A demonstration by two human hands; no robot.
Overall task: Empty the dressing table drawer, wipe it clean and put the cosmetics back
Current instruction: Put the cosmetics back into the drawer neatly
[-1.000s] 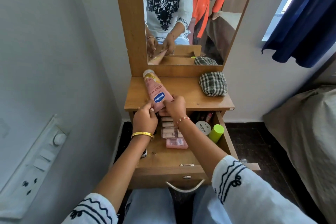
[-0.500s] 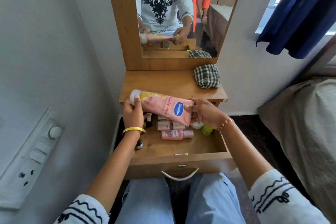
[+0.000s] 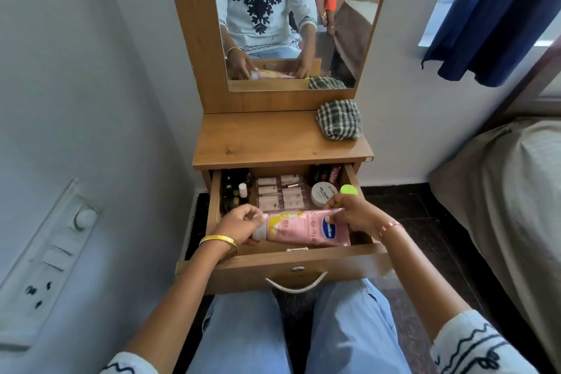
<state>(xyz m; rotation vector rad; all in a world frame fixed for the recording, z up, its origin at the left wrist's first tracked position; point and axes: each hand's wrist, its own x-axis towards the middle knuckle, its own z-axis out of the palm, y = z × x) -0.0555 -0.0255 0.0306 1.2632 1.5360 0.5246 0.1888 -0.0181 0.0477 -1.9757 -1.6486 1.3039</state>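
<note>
The pink plastic lotion tube point(image 3: 306, 228) lies across the front of the open wooden drawer point(image 3: 297, 264), held at both ends. The left hand point(image 3: 239, 223) has its grip closed around the tube's grey cap end, and the right hand point(image 3: 353, 212) has its grip pinched on the flat crimped end. The tube's long axis runs left to right, parallel to the drawer front, with the cap pointing left and the blue logo facing up.

Behind the tube the drawer holds rows of small pale pink sachets point(image 3: 280, 191), a round white jar point(image 3: 321, 194), a lime-green capped container point(image 3: 348, 190) just beside the right hand, and small dark bottles point(image 3: 233, 188) along the left wall. A checked folded cloth point(image 3: 339, 119) rests on the wooden surface point(image 3: 267, 140) above the drawer, at its right rear, below the mirror point(image 3: 291, 18).
</note>
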